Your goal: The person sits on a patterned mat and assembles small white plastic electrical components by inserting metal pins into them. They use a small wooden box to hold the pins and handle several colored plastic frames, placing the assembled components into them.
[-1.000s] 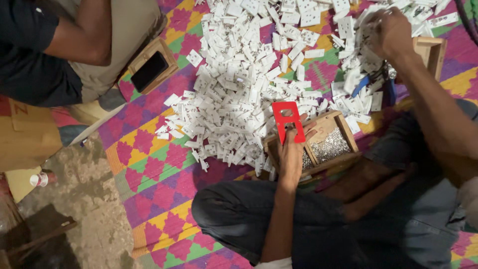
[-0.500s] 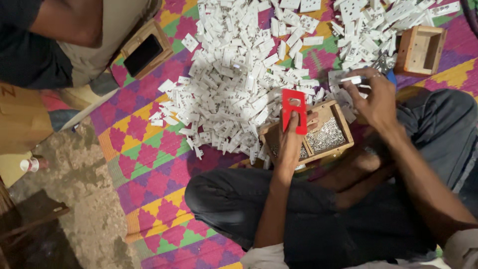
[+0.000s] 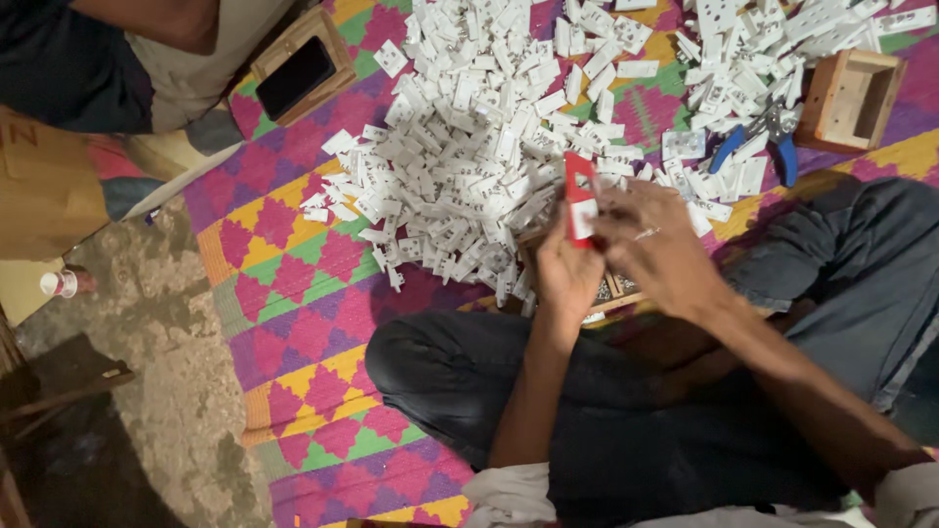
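The left hand [image 3: 565, 274] grips the red jig [image 3: 579, 196] by its lower edge, the right hand [image 3: 653, 244] pinches a small white plastic piece [image 3: 584, 217] against it; both look light, stiff and easy to pinch by the edges.

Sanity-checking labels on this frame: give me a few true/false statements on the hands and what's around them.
1. The left hand holds a red frame. True.
2. The right hand rests on the pliers. False: it is at the red frame; the blue-handled pliers lie apart on the mat.
3. A heap of white plastic pieces lies on the mat. True.
4. The phone lies in the person's lap. False: it sits in a wooden tray at upper left.
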